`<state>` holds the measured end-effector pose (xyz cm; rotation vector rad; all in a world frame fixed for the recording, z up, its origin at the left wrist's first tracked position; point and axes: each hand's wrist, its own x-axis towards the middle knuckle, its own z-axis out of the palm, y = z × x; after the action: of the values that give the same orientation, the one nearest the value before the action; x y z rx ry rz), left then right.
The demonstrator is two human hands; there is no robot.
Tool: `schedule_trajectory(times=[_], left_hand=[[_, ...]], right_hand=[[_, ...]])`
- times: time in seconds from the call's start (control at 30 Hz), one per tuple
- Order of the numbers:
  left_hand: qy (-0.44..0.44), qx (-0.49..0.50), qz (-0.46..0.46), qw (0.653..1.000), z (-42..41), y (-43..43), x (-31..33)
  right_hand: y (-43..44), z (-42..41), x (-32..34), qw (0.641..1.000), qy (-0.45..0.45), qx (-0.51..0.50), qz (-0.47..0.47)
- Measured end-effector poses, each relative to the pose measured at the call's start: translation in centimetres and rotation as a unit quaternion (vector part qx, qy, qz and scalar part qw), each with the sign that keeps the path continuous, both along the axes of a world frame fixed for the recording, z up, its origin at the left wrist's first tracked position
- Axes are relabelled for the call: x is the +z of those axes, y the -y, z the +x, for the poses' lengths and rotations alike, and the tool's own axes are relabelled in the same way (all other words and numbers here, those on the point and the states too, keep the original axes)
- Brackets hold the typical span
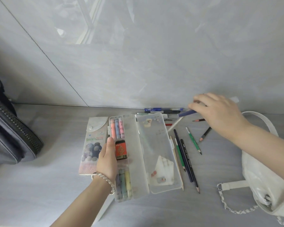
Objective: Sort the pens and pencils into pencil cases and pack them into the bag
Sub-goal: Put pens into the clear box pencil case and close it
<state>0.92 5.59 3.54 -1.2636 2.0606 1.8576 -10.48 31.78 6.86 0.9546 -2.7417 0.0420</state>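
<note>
Clear plastic pencil case [156,145] lies open, highlighters [118,128] in its left half, your left hand [107,161] gripping that edge — sorting looks barely begun. Right of it loose pencils [184,154] lie scattered, and your right hand [220,113] pinches a blue pen [186,113] — well apart from the case.

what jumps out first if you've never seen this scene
The open clear pencil case sits at centre, pastel markers in its left half, the left hand gripping its left edge. At upper right the right hand holds a blue pen, with loose pencils lying right of the case.
</note>
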Motion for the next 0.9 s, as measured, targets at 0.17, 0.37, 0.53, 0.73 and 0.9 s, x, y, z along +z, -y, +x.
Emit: schedule_trajectory(times=[0.17, 0.37, 0.53, 0.73, 0.9], left_hand=[[-0.020, -0.027, -0.025, 0.999, 0.9, 0.3, 1.4], [-0.015, -0.071, -0.012, 0.997, 2.2, 0.0, 0.0], [-0.007, -0.100, 0.010, 0.995, 3.4, -1.1, 0.3], [-0.013, -0.067, 0.042, 0.997, 4.0, -1.4, 0.6], [-0.018, -0.053, 0.021, 0.998, 4.4, -1.0, -0.6]], right_hand=[[2.2, 1.2, 3.6, 0.998, -0.058, 0.002, -0.025], [6.7, 5.1, 3.5, 0.981, 0.080, 0.171, -0.045], [8.6, 7.8, 2.1, 0.955, 0.164, 0.246, -0.009], [8.0, 10.8, 0.2, 0.945, 0.213, 0.246, -0.031], [7.5, 11.3, 0.7, 0.905, 0.359, 0.007, -0.227]])
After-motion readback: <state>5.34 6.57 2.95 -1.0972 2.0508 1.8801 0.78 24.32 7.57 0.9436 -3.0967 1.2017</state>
